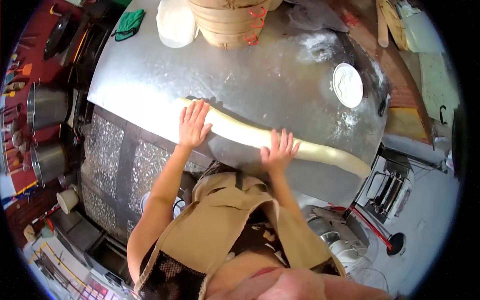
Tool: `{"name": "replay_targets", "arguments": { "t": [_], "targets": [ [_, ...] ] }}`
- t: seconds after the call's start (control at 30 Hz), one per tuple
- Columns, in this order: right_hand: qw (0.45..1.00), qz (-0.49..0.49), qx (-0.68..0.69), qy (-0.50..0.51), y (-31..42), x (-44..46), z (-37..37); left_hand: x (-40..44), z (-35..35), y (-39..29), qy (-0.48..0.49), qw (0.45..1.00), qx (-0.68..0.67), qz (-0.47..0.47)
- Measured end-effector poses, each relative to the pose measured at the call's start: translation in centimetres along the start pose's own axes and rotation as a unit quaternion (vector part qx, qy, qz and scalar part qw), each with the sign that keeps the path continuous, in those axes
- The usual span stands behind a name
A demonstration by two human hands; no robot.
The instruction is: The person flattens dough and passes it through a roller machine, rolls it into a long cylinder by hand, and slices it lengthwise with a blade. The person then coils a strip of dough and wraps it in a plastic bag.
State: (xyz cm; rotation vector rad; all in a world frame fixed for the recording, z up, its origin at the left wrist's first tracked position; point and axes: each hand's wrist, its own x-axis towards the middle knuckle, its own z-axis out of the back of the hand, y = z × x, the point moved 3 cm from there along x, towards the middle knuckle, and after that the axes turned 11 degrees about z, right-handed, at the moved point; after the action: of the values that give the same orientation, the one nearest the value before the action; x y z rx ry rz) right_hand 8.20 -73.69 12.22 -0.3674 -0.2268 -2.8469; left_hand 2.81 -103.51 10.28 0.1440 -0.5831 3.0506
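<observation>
Hands (193,125) (278,153) rest atop dough roll (237,132).

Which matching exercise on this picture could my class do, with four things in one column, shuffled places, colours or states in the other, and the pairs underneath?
Things:
1. Dough strip
2. Left hand
3. Steamer stack
4. Round dish

Descriptions:
A. Holds white powder
B. Tan, cut off by the picture's top edge
C. Long and pale, lying across the metal table
D. Fingers spread, resting on dough

Pairs: 1-C, 2-D, 3-B, 4-A
</observation>
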Motion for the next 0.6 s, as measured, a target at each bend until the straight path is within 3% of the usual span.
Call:
{"name": "replay_targets", "arguments": {
  "t": [0.07, 0.1, 0.13, 0.2, 0.23, 0.27, 0.33, 0.37, 0.4, 0.43, 0.5, 0.6],
  "targets": [
    [1.000, -0.022, -0.001, 0.003, -1.9, 4.5, -1.0, 4.4, 0.2, -0.9, 0.000, 1.000, 0.021, 0.006],
    [0.994, -0.078, -0.008, 0.074, -3.1, 7.5, -1.2, 7.8, -0.4, -1.0, 0.024, 0.999, 0.035, 0.031],
    [0.994, -0.083, -0.013, 0.066, -4.1, 9.8, -2.2, 10.4, -0.9, -0.9, 0.051, 0.996, 0.051, 0.056],
    [0.980, -0.196, -0.023, 0.038, -6.9, 12.9, -3.4, 13.1, -1.9, -0.5, 0.020, 0.993, 0.084, 0.080],
    [0.978, -0.193, -0.036, 0.070, -7.2, 13.1, -3.5, 15.7, -2.7, -0.8, -0.013, 0.987, 0.115, 0.107],
    [0.979, -0.187, -0.030, 0.068, -6.8, 12.5, -3.0, 15.4, -3.9, -0.3, -0.052, 0.990, 0.125, 0.042],
    [0.993, -0.093, -0.063, 0.034, -5.3, 8.4, -2.3, 12.2, -1.4, -1.8, 0.054, 0.994, 0.100, 0.007],
    [0.997, -0.059, -0.036, 0.028, -4.0, 5.5, -0.8, 9.6, -0.9, -1.1, 0.041, 0.998, 0.029, -0.030],
    [0.997, -0.035, -0.028, -0.064, -2.5, 2.6, 0.4, 6.5, -0.2, -0.1, 0.000, 0.996, -0.017, -0.088],
    [0.998, -0.030, 0.000, -0.052, -1.6, 0.1, 1.0, 4.1, 0.9, 0.5, 0.011, 0.989, -0.009, -0.148],
    [0.988, 0.007, -0.019, -0.154, -0.7, -1.6, 2.3, 2.2, 3.4, 0.2, 0.061, 0.982, 0.027, -0.175],
    [0.985, 0.013, 0.016, -0.172, -2.6, 1.5, 1.3, 5.6, 2.5, 0.2, 0.104, 0.972, 0.063, -0.199]
  ]
}}
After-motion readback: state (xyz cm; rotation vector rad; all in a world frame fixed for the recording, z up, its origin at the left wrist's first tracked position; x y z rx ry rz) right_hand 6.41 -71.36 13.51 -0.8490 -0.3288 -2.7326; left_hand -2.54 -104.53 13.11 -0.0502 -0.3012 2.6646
